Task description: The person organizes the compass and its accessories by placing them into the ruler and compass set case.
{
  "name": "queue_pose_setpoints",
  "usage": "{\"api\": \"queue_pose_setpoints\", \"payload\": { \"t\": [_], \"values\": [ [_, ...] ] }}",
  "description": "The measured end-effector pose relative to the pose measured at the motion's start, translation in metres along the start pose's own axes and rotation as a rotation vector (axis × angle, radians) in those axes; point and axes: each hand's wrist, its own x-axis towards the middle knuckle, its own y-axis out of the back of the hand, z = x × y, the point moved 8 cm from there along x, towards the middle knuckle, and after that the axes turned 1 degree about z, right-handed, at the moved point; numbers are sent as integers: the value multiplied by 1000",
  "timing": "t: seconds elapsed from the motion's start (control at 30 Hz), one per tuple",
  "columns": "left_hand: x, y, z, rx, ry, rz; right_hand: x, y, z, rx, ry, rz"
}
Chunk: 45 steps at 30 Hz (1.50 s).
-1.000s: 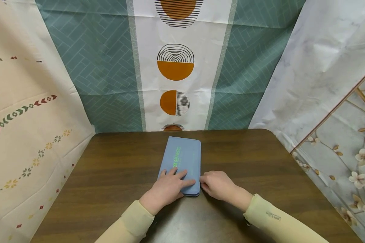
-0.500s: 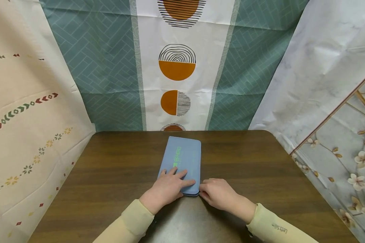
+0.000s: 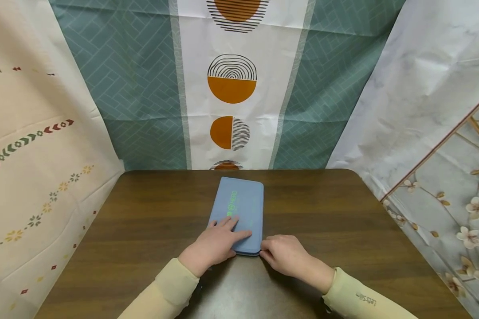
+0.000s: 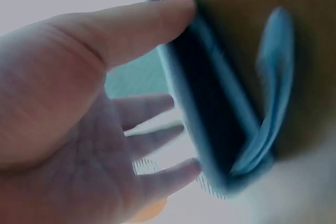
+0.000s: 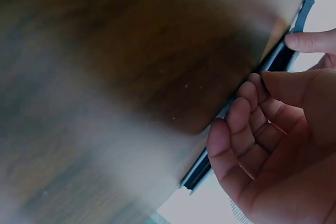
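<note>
A flat blue case (image 3: 243, 201) with green lettering lies on the brown table. My left hand (image 3: 211, 248) rests on its near left part with fingers spread; in the left wrist view the thumb (image 4: 147, 23) touches the dark side band between its two covers. A blue strap loop (image 4: 275, 72) sticks out from that side. At the case's near right corner, my right hand (image 3: 285, 253) has its fingers curled, with thumb and forefinger together at the edge. Whatever sits between those fingertips is hidden, so a zipper pull cannot be made out.
The brown wooden table (image 3: 159, 204) extends around the case. Behind it hangs a green and white patterned cloth (image 3: 147, 97). A cream cloth (image 3: 44, 155) borders the left side, and a floral cloth (image 3: 455, 212) the right.
My right hand has slid along the case's right edge toward the near corner. The left hand has shifted slightly left on the cover, its thumb drawn back a little. The case has stayed put.
</note>
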Motion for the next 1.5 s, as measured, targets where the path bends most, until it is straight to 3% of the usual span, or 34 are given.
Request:
{"api": "queue_pose_setpoints", "payload": {
  "t": [0.1, 0.17, 0.33, 0.43, 0.7, 0.97, 1.1, 1.2, 1.33, 1.5],
  "values": [
    [-4, 1, -14, -78, 101, -36, 1, -2, -2, -6, -23, -7],
    [-6, 1, -18, -99, 126, -45, 1, -2, -3, -10, -46, -14],
    [-6, 5, -12, -90, 96, -19, 2, -1, -4, -35, -111, -16],
    [-5, 8, -9, -64, 114, -21, 2, 2, -2, -48, -139, -2],
    [-4, 12, 6, -73, 112, -88, -1, 13, 19, -135, -225, 73],
    [-13, 12, 18, -88, 55, -172, 2, 15, 43, -141, -278, 50],
    [-18, 21, 29, -4, -45, -111, 7, 17, 52, -158, -300, 41],
    [-20, 29, 34, 78, -116, -2, 13, 17, 59, -168, -316, 30],
    [-13, 32, 30, 176, -126, 115, 27, 13, 68, -189, -320, 27],
    [2, 18, 17, 252, -97, 125, 49, 5, 82, -218, -315, 49]
  ]
}}
